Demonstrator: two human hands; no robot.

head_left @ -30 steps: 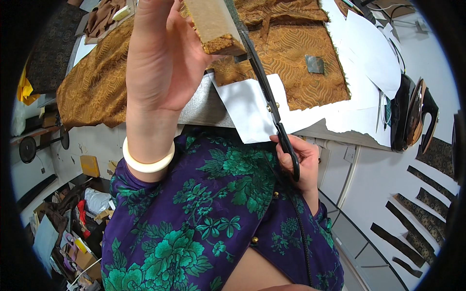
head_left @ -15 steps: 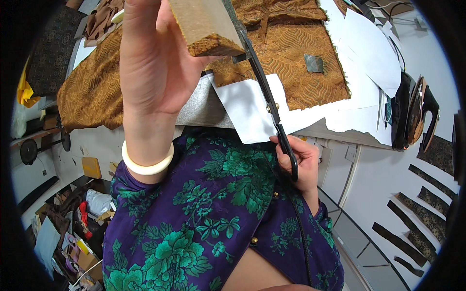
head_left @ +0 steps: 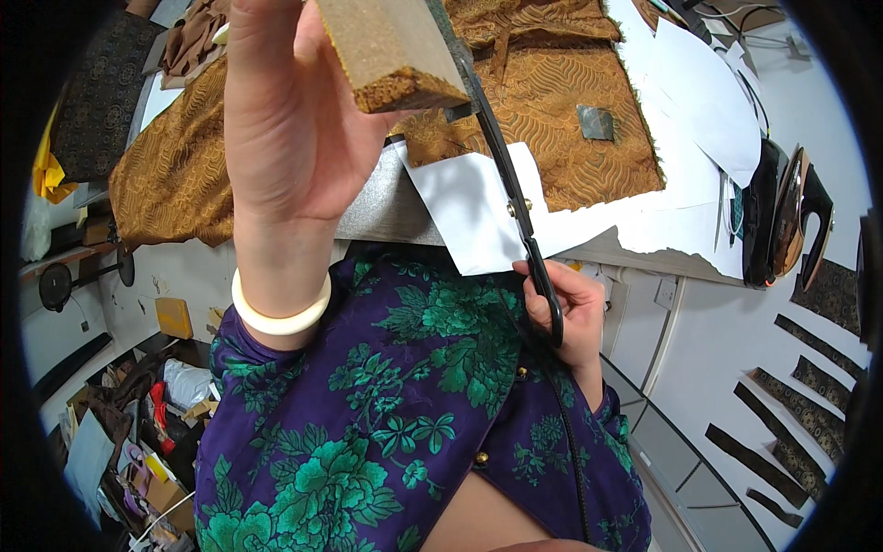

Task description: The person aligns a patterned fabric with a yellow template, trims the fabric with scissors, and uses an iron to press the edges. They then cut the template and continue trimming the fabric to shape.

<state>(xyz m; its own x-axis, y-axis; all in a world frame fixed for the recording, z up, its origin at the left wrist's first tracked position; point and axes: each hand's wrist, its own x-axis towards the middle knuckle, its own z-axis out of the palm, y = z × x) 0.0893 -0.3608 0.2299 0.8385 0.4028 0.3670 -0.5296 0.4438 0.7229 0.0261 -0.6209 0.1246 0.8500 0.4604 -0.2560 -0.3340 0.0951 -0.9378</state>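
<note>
Raised close at the upper left, my left hand (head_left: 285, 138) is closed around a stiff piece of fabric (head_left: 391, 55). The fabric has a beige face, a brown-gold raw end and a dark strip along its right side. Its top runs out of the picture, and so do some of my fingertips. At the right, my right hand (head_left: 579, 313) grips the handles of long black scissors (head_left: 508, 179). Their blades look closed or nearly so, with the tips by the dark strip. Whether they touch it, I cannot tell.
Brown-gold patterned cloth (head_left: 561, 74) spreads over the table, bearing a small dark square (head_left: 596, 122). White paper (head_left: 469, 212) lies at the near edge. An iron (head_left: 809, 216) stands at the right, near dark patterned strips (head_left: 773, 442). Assorted clutter (head_left: 156, 442) fills the lower left.
The fabric piece and the scissors have shifted very slightly lower in the picture. Both hands keep the same hold.
</note>
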